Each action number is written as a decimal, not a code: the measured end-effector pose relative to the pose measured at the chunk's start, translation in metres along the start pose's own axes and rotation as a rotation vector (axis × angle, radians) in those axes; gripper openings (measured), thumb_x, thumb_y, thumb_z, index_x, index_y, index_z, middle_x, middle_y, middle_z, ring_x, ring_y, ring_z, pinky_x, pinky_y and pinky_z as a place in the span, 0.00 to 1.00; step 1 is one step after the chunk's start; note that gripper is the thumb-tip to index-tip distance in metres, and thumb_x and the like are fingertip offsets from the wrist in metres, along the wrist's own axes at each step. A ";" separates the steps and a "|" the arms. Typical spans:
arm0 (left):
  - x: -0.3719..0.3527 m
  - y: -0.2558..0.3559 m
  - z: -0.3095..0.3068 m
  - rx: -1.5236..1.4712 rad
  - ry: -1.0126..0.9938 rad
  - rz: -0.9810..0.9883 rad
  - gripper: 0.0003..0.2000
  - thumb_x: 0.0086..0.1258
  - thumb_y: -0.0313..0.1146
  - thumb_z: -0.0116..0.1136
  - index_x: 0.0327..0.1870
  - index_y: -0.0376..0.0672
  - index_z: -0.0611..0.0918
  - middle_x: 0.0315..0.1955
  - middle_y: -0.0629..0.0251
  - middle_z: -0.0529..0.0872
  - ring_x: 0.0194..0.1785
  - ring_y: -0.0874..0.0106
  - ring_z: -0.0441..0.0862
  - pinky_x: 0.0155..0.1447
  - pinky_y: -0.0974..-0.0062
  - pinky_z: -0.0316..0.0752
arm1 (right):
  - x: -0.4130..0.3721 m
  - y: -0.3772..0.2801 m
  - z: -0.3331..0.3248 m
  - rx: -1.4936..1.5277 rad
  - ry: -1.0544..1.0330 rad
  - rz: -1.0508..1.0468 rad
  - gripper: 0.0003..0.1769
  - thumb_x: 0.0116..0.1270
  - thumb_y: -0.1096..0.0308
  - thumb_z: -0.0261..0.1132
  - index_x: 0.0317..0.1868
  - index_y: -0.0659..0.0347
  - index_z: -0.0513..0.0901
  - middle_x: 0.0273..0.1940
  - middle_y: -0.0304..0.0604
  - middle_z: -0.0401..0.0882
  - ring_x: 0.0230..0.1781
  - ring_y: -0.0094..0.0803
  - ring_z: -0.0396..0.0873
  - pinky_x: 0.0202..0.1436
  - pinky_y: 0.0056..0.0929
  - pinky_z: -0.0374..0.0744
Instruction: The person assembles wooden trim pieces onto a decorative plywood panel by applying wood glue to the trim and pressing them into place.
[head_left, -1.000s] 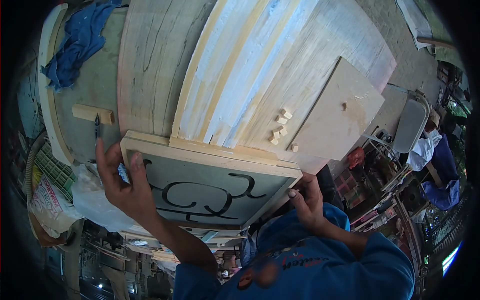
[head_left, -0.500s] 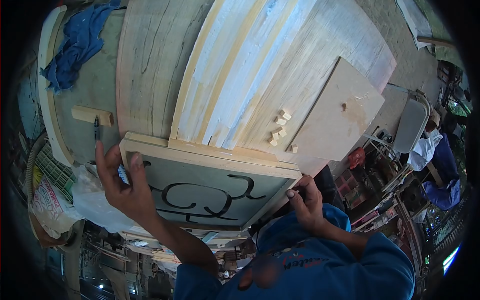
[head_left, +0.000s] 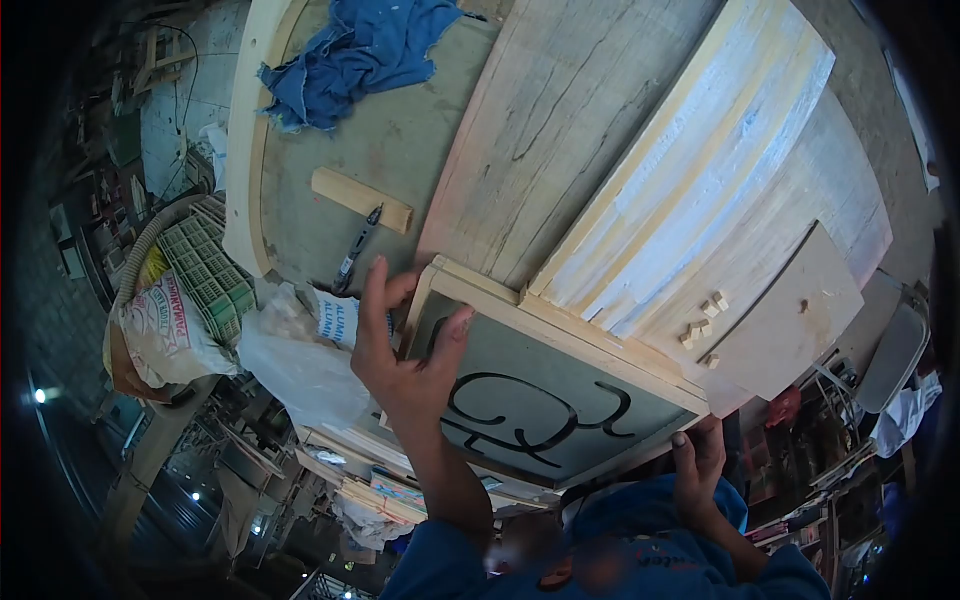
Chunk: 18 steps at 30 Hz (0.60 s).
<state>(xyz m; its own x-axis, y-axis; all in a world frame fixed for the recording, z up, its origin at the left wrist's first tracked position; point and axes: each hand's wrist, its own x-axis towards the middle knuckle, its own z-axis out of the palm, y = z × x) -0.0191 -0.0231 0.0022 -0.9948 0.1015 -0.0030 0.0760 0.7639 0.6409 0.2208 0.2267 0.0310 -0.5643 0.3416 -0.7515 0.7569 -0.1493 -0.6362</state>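
A wood-framed panel (head_left: 510,350) with a grey-green face and black curved lines lies against the table's near edge. My left hand (head_left: 408,375) is at its left corner, fingers spread, with the thumb over the panel and the index finger stretched up outside the frame. Just beyond that fingertip, a black marker pen (head_left: 358,250) rests with its tip on a small wood strip (head_left: 340,192). At the panel's right corner, my right hand (head_left: 702,468) has its fingers curled round the frame edge, partly hidden.
A slatted wooden board (head_left: 690,170), streaked white, lies on the table. Small wood blocks (head_left: 705,322) sit beside a thin brown sheet (head_left: 800,320). A blue cloth (head_left: 365,60) lies at the far left. Plastic bags (head_left: 300,350) and a green crate (head_left: 205,265) stand left of the table.
My view has turned left, so the table and panel appear further right. Both hands keep about the same places at the panel's corners. The pen still lies on the wood strip.
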 end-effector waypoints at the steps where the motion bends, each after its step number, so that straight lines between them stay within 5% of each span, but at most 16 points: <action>1: 0.001 0.001 0.000 0.006 -0.002 0.005 0.41 0.55 0.39 0.80 0.69 0.35 0.72 0.45 0.58 0.88 0.46 0.65 0.85 0.52 0.69 0.79 | 0.000 0.001 -0.001 0.000 0.000 -0.004 0.11 0.73 0.68 0.62 0.44 0.63 0.69 0.39 0.42 0.76 0.41 0.25 0.72 0.47 0.26 0.72; 18: 0.002 0.000 0.001 0.044 0.016 0.037 0.41 0.55 0.41 0.80 0.69 0.36 0.72 0.44 0.57 0.89 0.45 0.65 0.87 0.45 0.69 0.81 | -0.001 -0.005 0.002 0.015 0.010 0.044 0.12 0.74 0.65 0.62 0.43 0.63 0.69 0.41 0.42 0.75 0.42 0.24 0.71 0.49 0.24 0.71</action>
<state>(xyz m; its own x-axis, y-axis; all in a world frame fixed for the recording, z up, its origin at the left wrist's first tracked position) -0.0207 -0.0219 0.0013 -0.9922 0.1202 0.0323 0.1151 0.7871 0.6059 0.2167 0.2253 0.0341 -0.5272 0.3433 -0.7773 0.7761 -0.1779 -0.6050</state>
